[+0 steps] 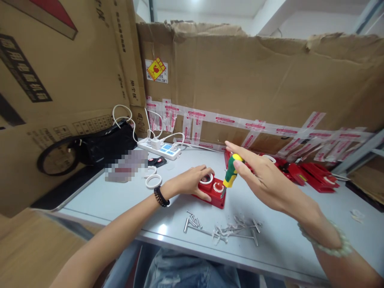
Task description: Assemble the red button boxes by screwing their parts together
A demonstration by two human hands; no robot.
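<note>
My left hand (pixel 195 179) grips a red plastic box (pixel 216 200) on the table, fingers behind it and thumb across its front. A white ring (pixel 206 179) and a round red part with a white ring (pixel 219 186) sit on its top. My right hand (pixel 258 172) has the green and yellow handle of a screwdriver (pixel 231 170) between thumb and stretched fingers. The screwdriver stands nearly upright, its tip at the box's right end; the exact contact point is too small to tell. Loose screws (pixel 195 221) and T-shaped metal rods (pixel 207 232) lie in front.
White rings (pixel 153 181) lie left of the box. Behind them are a white power strip (pixel 163 149) with cables and a black bag (pixel 105 142). More red parts (pixel 315 178) lie at the back right. Cardboard (pixel 240 80) walls the table's far side.
</note>
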